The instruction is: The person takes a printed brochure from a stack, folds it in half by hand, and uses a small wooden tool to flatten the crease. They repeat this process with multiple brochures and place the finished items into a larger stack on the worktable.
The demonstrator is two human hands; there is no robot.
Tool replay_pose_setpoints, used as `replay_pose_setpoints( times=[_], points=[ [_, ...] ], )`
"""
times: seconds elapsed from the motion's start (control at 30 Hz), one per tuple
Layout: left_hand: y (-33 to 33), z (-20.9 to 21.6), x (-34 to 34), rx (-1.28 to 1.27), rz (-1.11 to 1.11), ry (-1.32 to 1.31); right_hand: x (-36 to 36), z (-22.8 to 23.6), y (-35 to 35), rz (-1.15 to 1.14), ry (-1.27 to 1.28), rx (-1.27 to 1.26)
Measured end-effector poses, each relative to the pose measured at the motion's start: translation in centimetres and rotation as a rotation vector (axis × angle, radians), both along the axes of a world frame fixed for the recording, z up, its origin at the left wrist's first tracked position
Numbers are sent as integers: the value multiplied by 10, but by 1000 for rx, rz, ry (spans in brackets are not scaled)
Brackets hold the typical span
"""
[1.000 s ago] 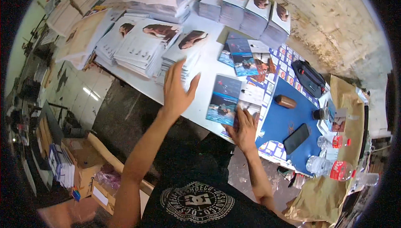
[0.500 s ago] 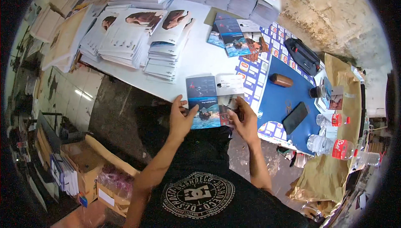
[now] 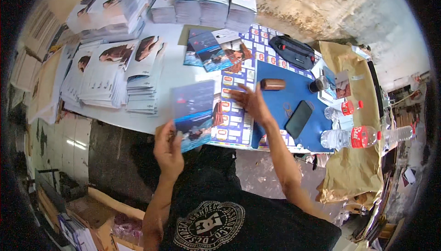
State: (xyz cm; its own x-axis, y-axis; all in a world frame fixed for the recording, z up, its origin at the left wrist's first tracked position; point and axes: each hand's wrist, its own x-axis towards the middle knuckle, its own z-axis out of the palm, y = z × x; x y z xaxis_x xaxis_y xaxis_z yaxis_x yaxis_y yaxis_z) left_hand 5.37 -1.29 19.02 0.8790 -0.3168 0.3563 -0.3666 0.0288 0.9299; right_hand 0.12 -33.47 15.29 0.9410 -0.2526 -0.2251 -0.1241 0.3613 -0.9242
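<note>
Hands are held apart, a brochure (image 3: 195, 113) between them being gripped at its lower left by the left hand (image 3: 169, 152), the right hand (image 3: 251, 103) spread empty; one-handed handling seems under way and a steady pinch called for.

right hand (image 3: 250, 103): blurred | blue booklet (image 3: 194, 111): blurred | shirt (image 3: 262, 216): cut off below

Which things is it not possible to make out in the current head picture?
Head view: back of the blue booklet, hidden by its front.
Head view: whether the right hand touches the patterned sheet beneath; it is blurred.
Head view: bottom of the cardboard box, cut off by the lower edge.
Head view: print on the white booklets, too small.
</note>
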Motion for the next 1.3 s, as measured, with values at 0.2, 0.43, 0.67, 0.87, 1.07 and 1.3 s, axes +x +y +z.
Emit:
replay_pose_setpoints(
  times=[0.2,0.43,0.67,0.87,1.07,1.3],
  points=[
    [8,-48,14,331,172,381,10,0,47,69,81,502],
    [-2,-59,15,142,-4,542,-15,-7,56,-93,187,269],
    [-4,-46,0,236,318,426,-7,8,107,123,-131,-1020],
    [9,-41,6,8,50,721,3,-7,159,68,-170,-1419],
    [-21,-49,10,238,63,339,-2,-11,134,39,-98,-1461],
    [-15,-52,-4,768,-54,-425,-15,18,-28,-459,45,-1651]
  ],
)
